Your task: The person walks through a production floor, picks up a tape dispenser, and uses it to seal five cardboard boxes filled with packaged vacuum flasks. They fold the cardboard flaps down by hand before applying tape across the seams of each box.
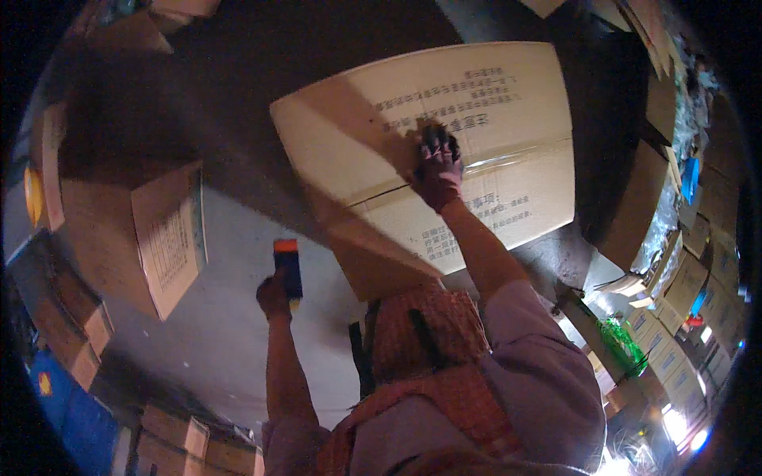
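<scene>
A large cardboard carton [506, 172] with printed writing lies before me, its long top seam running sideways. Shiny clear tape [518, 156] covers the seam to the right of my right hand; to the left, the seam shows as a dark line. My right hand [439, 163], in a pink and black glove, rests back-up on the carton's top at the seam. Its fingers are somewhat apart, with nothing seen in them. Away from the carton, my left hand [274, 296] holds a dark blue rectangular object [289, 271] with an orange-red end, over the grey floor.
Another carton [143, 232] stands to the left, with smaller brown boxes [80, 333] beyond it near a blue surface [65, 404]. Along the right are stacked cartons [673, 351], clear plastic wrapping [661, 226] and green plastic material [622, 345]. Bright lights glare at lower right.
</scene>
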A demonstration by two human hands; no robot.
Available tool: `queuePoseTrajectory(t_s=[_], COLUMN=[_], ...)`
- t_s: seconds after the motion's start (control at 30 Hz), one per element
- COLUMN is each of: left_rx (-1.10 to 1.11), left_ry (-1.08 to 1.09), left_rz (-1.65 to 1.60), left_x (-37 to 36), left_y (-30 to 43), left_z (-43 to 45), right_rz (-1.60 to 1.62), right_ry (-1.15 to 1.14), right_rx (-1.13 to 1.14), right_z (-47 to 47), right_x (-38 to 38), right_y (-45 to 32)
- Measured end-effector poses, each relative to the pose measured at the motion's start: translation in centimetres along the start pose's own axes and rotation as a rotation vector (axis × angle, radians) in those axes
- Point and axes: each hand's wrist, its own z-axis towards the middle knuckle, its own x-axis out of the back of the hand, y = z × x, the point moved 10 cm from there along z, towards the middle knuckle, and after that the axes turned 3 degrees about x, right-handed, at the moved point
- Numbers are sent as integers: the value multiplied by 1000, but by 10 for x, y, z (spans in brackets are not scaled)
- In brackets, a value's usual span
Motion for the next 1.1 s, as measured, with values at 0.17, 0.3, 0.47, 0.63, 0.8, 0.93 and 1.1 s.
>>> queuePoseTrajectory(t_s=[0.17,0.3,0.47,0.63,0.8,0.93,1.1], left_rx=[191,-661,-342,-50,-129,-371,-251], left_ry=[160,292,-110,-252,-156,-23,-112], left_rz=[-924,-710,-450,-908,-580,-563,-566], left_x=[24,26,-90,-123,-111,-107,-121], left_y=[66,229,325,297,323,326,295], left_z=[-41,-57,-24,-20,-22,-22,-13], right_rz=[108,259,62,142,159,274,166], right_ry=[-4,3,211,215,209,155,110], right_rx=[6,-12,-151,-147,-176,-167,-149], right_z=[-3,1,36,31,36,30,-10], right_x=[33,24,49,27,22,30,25], right_y=[-2,37,76,80,95,100,122])
